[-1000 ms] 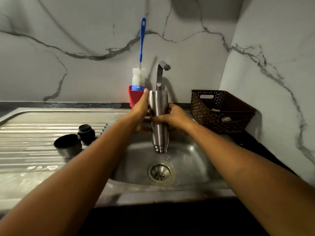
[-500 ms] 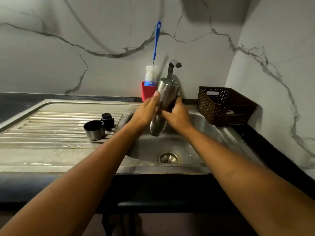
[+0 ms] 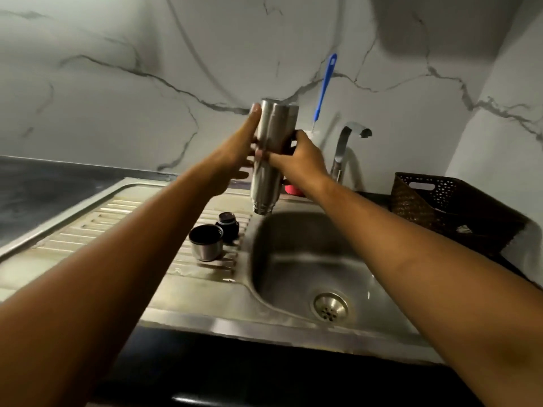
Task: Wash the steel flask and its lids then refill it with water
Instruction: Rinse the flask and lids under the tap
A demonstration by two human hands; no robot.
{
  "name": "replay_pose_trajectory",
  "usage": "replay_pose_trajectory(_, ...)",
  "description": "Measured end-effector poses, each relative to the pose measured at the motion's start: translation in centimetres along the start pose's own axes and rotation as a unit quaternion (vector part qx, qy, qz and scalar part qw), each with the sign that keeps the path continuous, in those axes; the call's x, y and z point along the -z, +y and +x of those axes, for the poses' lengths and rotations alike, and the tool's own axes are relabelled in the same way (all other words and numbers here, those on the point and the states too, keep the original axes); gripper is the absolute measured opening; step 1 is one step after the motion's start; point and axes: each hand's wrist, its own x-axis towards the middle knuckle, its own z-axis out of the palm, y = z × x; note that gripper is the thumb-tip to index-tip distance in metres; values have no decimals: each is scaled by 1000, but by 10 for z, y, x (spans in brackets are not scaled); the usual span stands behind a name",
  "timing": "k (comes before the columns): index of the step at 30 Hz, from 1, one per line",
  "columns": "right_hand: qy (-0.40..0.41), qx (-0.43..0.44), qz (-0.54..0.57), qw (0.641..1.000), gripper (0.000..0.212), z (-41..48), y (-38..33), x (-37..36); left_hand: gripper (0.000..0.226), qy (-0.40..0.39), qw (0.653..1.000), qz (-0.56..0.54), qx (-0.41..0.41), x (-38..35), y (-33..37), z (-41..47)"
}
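Both hands on the flask (image 3: 274,124), held upright above the sink (image 3: 293,248) left edge: left hand (image 3: 238,148) flat against its side, right hand (image 3: 298,154) wrapped round its middle. Cup lid (image 3: 205,243) and stopper (image 3: 227,226) sit just left of the sink. Risk: slick steel slips through that single grip, drops on them

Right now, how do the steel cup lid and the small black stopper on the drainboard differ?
The steel cup-shaped lid is wider and silver outside with a dark inside; the small black stopper is narrower and dark all over. The cup lid stands nearer the camera, the stopper just behind it. Both stand upright on the ribbed steel drainboard.
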Motion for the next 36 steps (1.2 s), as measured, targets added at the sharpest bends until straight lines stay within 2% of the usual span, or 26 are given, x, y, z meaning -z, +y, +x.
replay_pose_trajectory(3,-19,1,-2,1000,69,22,-4,-32,94,17,1000,17,17,27,-15,17)
replay_pose_trajectory(6,-36,8,-18,999,69,35,-1,-58,98,25,999,10,29,45,-37,31)
replay_pose_trajectory(17,-59,6,-10,998,68,51,23,-100,93,34,998,-13,58,60,-75,53)
replay_pose_trajectory(23,-77,14,-22,997,72,52,30,-103,98,40,996,-23,73,62,-85,56)
replay_pose_trajectory(28,-112,-2,-38,993,77,52,30,-101,93,46,996,-25,78,62,-86,54)
replay_pose_trajectory(32,-118,-2,-36,992,78,51,30,-100,100,44,995,-26,82,63,-89,56)
replay_pose_trajectory(36,-121,-7,-38,992,79,51,29,-98,97,45,995,-24,81,61,-89,56)
